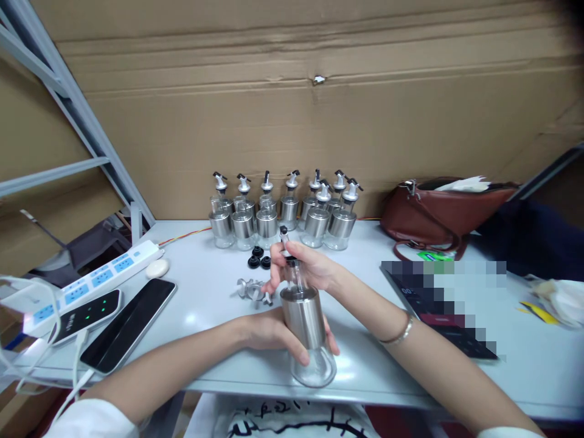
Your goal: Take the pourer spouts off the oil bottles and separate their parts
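Note:
A glass oil bottle (pixel 306 316) with a brushed metal sleeve tilts slightly near the table's front edge. My left hand (pixel 276 334) is wrapped round its lower body, thumb across the front. Around the pourer spout (pixel 284 234) at the bottle's neck, the thumb and fingers of my right hand (pixel 310 266) are closed; part of the spout is hidden by them. Just beyond lie loose silver-grey pourer parts (pixel 250 289), partly behind my fingers. Several black stoppers (pixel 258 258) are grouped behind those.
Against the cardboard wall stand several bottles with pourers (pixel 289 210); some bottles in front have open necks (pixel 221 229). To the left are a power strip (pixel 98 277), a phone (pixel 130 325) and cables. A brown bag (pixel 433 210) and a dark, partly blurred tablet (pixel 429 304) lie right.

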`<state>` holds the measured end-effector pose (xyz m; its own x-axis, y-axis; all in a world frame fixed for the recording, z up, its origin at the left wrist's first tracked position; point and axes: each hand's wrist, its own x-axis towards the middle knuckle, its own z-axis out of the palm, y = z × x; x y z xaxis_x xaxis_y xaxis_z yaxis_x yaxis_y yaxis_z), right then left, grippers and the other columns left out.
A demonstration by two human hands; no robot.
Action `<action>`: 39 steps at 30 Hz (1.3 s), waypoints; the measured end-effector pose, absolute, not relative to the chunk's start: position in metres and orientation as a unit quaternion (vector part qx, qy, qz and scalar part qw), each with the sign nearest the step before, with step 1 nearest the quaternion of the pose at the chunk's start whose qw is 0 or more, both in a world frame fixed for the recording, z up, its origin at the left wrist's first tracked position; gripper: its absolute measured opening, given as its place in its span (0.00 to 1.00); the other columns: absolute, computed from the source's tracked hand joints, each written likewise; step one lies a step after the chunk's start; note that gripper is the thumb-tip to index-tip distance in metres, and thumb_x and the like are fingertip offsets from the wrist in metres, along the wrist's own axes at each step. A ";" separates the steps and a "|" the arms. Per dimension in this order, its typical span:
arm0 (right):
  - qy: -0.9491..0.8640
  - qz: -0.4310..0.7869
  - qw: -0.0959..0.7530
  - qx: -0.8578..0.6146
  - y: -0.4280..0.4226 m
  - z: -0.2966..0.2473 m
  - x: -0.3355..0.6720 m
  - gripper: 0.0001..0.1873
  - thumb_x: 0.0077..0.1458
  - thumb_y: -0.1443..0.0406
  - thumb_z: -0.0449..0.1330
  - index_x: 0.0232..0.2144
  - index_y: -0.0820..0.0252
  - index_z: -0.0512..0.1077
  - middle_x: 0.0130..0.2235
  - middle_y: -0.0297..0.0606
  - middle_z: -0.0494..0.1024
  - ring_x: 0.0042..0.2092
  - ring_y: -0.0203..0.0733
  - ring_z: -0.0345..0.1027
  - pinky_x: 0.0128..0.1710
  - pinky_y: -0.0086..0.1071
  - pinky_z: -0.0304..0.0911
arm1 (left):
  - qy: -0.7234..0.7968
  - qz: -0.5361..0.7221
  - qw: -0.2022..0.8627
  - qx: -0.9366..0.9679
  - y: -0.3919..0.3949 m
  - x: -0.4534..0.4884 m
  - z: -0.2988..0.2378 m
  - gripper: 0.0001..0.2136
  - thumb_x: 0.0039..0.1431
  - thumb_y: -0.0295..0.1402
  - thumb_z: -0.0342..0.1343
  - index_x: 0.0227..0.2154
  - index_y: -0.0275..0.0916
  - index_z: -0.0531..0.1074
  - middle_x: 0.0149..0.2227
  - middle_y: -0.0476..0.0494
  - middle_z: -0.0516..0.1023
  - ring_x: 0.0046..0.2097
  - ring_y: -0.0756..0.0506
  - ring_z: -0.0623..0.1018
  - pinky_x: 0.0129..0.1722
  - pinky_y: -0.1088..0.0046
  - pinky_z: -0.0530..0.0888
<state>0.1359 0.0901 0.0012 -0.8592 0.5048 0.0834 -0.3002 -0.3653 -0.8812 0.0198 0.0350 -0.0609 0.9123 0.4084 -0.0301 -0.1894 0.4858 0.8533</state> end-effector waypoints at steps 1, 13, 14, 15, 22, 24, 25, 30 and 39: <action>-0.505 0.813 0.266 -0.117 0.089 0.004 0.135 0.27 0.39 0.46 0.67 0.22 0.60 0.61 0.23 0.36 0.79 0.30 0.42 0.77 0.37 0.37 0.69 | 0.121 0.185 0.854 0.470 0.035 0.020 -0.060 0.24 0.31 0.28 0.71 0.36 0.37 0.72 0.37 0.45 0.78 0.42 0.45 0.75 0.48 0.63 0.65; -0.559 0.584 0.522 -0.272 0.083 0.022 0.128 0.22 0.45 0.48 0.63 0.24 0.59 0.63 0.19 0.27 0.70 0.20 0.32 0.66 0.24 0.28 0.63 | 0.135 0.198 0.866 0.438 0.031 0.025 -0.061 0.23 0.31 0.28 0.70 0.35 0.37 0.72 0.35 0.44 0.78 0.40 0.45 0.75 0.44 0.64 0.66; -0.571 0.561 0.533 -0.274 0.084 0.023 0.129 0.22 0.45 0.47 0.62 0.24 0.59 0.63 0.19 0.27 0.70 0.21 0.32 0.64 0.24 0.28 0.62 | 0.133 0.199 0.868 0.435 0.032 0.025 -0.062 0.22 0.31 0.27 0.70 0.35 0.37 0.72 0.35 0.44 0.78 0.40 0.45 0.75 0.44 0.64 0.65; -0.589 0.528 0.544 -0.280 0.085 0.025 0.131 0.22 0.47 0.47 0.61 0.24 0.59 0.63 0.19 0.27 0.69 0.21 0.31 0.62 0.24 0.27 0.60 | 0.131 0.202 0.870 0.431 0.032 0.025 -0.062 0.22 0.32 0.27 0.69 0.36 0.37 0.72 0.36 0.43 0.78 0.40 0.45 0.75 0.45 0.64 0.65; -0.739 0.410 0.416 -0.336 0.093 0.046 0.160 0.17 0.54 0.51 0.56 0.27 0.58 0.63 0.17 0.28 0.71 0.16 0.27 0.51 0.17 0.25 0.48 | 0.126 0.212 0.869 0.429 0.032 0.025 -0.063 0.21 0.33 0.27 0.68 0.36 0.37 0.73 0.35 0.43 0.79 0.40 0.44 0.76 0.45 0.64 0.65; -0.761 0.440 0.352 -0.319 0.093 0.052 0.166 0.16 0.55 0.51 0.54 0.29 0.58 0.62 0.22 0.31 0.76 0.13 0.26 0.50 0.13 0.25 0.46 | 0.132 0.224 0.868 0.424 0.032 0.024 -0.062 0.21 0.33 0.28 0.69 0.36 0.37 0.73 0.35 0.43 0.79 0.40 0.44 0.76 0.45 0.64 0.66; -0.774 0.450 0.320 -0.310 0.092 0.054 0.168 0.16 0.55 0.52 0.55 0.30 0.58 0.62 0.24 0.32 0.78 0.12 0.26 0.53 0.12 0.25 0.47 | 0.135 0.231 0.868 0.417 0.032 0.024 -0.062 0.21 0.34 0.29 0.69 0.36 0.36 0.74 0.35 0.43 0.79 0.41 0.44 0.76 0.45 0.64 0.66; -0.796 0.412 0.300 -0.326 0.088 0.057 0.168 0.15 0.52 0.54 0.59 0.26 0.57 0.64 0.17 0.29 0.71 0.14 0.32 0.63 0.13 0.26 0.55 | 0.132 0.247 0.869 0.408 0.032 0.024 -0.061 0.23 0.38 0.37 0.69 0.39 0.35 0.73 0.39 0.40 0.79 0.43 0.42 0.76 0.47 0.62 0.64; -0.735 0.203 0.527 -0.375 0.100 0.071 0.191 0.16 0.51 0.51 0.61 0.28 0.56 0.63 0.17 0.27 0.68 0.17 0.32 0.60 0.21 0.28 0.53 | 0.230 0.257 0.868 0.356 0.032 0.029 -0.061 0.28 0.41 0.29 0.69 0.45 0.39 0.64 0.40 0.42 0.75 0.41 0.43 0.79 0.51 0.56 0.63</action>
<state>0.1913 0.0996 0.0706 -0.1626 0.7653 0.6228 0.3365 0.6364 -0.6941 0.0288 0.0320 -0.0606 0.7618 0.6108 -0.2160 -0.2836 0.6142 0.7365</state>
